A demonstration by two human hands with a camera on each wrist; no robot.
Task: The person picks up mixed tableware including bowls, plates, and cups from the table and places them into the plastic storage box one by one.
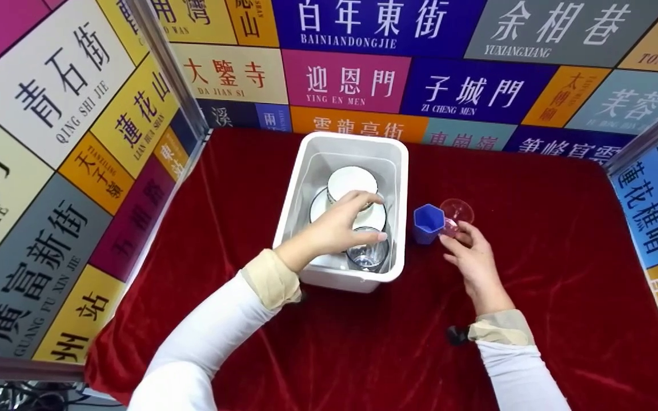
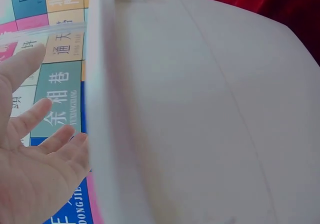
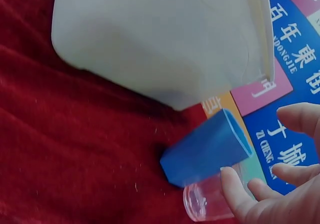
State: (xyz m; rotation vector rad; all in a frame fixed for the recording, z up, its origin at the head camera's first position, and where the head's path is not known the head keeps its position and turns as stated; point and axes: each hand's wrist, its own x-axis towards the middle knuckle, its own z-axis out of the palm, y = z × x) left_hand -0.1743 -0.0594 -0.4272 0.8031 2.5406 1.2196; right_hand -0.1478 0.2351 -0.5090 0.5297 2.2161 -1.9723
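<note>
My left hand [image 1: 337, 225] hovers over a white plastic bin [image 1: 402, 228], its fingers spread and thumb apart. In the left wrist view the same hand [image 2: 42, 149] shows above the rim with nothing in its grasp. Below the thumb a clear drinking glass [image 1: 368, 258] stands in the bin. Behind it lie a white dark-rimmed bowl [image 1: 352, 180] and a plate [image 1: 376, 220], partly covered by the hand. To the bin's right, my right hand [image 1: 474, 257] reaches with loosely bent fingers to a transparent pink glass [image 3: 202, 201]. A blue hexagonal cup [image 3: 207, 149] stands beside that glass.
Dark red velvet cloth [image 1: 563, 257] covers the table under everything. Panels with Chinese street-sign lettering [image 1: 343, 80] enclose the back and both sides. Cables [image 1: 26, 394] lie on the floor at the lower left.
</note>
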